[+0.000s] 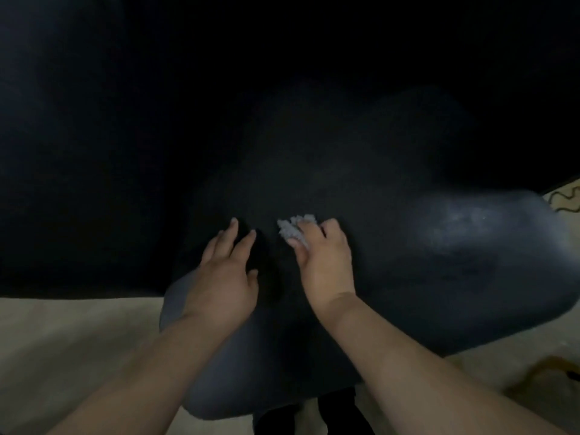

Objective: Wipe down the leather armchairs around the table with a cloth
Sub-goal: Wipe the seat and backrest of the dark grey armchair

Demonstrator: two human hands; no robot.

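The left hand (pixel 224 274) is laid flat on the dark leather armchair (pixel 408 277), its fingers straight and slightly spread, with nothing held. Just to its right, a small crumpled pale cloth (pixel 290 229) is gripped under the curled fingers of the right hand (pixel 323 265) and pressed against the armchair's padded top. Most of the cloth is hidden beneath that hand. A pale floor (pixel 62 334) is seen below and left of the armchair.
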